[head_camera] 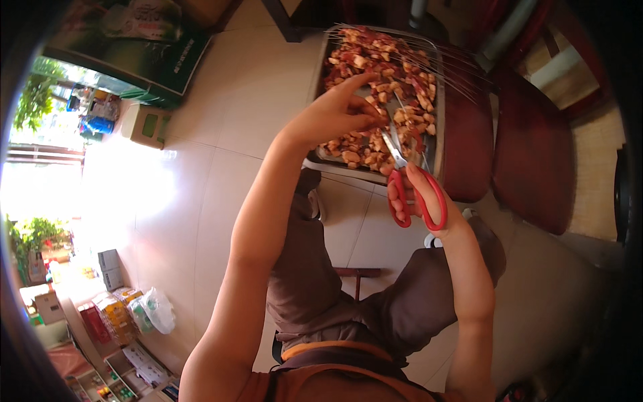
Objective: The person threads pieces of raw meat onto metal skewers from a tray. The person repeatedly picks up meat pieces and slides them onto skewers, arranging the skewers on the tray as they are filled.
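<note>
Red-handled scissors (400, 160) are in my right hand (413, 193), their blades parted and pointing away from me over the metal tray (440, 151). Many small chunks of raw-looking meat (351, 157) are spread across the tray. My left hand (346, 111) is above the meat, index finger stretched out and the other fingers curled close to the scissor tips. Whether those fingertips pinch a piece is hidden from me. Thin metal skewers (442, 63) lie over the tray's far right corner and stick out past its rim.
Dark red chairs (532, 156) stand right of the tray. A dark table leg (281, 22) is beyond it. On the left are a green box (176, 65), a plastic stool (146, 125), stacked cartons (118, 311) and a plastic bag (158, 309). My knees flank the tiled floor (351, 221) below the tray.
</note>
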The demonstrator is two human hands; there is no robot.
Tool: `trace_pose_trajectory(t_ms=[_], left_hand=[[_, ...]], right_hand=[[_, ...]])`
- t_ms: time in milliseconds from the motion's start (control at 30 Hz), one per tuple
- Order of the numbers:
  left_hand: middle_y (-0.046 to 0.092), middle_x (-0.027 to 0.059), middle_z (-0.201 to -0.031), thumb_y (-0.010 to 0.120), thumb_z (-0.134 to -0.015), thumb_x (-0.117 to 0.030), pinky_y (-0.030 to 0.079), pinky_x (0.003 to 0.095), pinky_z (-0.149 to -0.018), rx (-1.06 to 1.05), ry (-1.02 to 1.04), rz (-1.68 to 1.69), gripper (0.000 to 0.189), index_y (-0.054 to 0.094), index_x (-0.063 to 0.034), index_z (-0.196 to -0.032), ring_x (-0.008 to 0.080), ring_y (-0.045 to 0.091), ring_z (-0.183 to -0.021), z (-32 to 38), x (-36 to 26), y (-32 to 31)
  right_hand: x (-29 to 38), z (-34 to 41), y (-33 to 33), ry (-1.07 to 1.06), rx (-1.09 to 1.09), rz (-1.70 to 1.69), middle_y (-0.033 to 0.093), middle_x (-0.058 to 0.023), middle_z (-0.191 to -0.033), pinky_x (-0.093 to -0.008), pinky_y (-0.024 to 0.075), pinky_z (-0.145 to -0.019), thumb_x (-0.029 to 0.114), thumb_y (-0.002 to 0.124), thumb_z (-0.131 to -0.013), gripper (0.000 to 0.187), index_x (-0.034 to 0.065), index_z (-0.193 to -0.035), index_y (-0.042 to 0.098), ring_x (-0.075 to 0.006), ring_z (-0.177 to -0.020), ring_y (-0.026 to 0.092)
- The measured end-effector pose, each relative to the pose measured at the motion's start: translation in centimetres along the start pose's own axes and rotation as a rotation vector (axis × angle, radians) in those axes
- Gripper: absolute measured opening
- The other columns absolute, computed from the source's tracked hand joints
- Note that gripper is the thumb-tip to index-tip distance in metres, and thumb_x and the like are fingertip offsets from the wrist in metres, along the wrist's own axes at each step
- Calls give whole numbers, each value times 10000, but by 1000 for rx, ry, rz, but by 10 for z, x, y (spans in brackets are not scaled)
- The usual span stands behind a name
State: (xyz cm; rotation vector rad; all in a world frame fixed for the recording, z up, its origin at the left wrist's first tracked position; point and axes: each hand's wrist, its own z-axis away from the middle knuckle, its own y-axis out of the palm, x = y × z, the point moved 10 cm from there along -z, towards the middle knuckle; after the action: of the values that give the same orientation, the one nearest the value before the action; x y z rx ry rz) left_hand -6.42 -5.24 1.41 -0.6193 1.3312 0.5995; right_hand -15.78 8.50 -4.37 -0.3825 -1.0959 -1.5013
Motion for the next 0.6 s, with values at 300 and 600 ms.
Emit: trace_pose_trajectory(t_ms=[300, 600], left_hand=[[695, 104, -837, 705, -811, -111, 484, 260, -696, 0, 119, -363, 879, 141, -22, -1479, 143, 622, -734, 11, -9, -11], [668, 136, -962, 611, -883, -41, 536, 290, -760, -24, 111, 346, 719, 178, 33, -1452, 168, 651, -861, 18, 1, -17]], right_hand=[[3, -1, -1, -147, -225, 144, 429, 22, -571, -201, 253, -310, 380, 483, -977, 361, 29, -1010, 559, -49, -365, 346], [-12, -5, 29, 118, 85, -412, 528, -78, -667, -293, 414, -403, 618, 315, -952, 708, -24, -1151, 539, -162, -478, 504]])
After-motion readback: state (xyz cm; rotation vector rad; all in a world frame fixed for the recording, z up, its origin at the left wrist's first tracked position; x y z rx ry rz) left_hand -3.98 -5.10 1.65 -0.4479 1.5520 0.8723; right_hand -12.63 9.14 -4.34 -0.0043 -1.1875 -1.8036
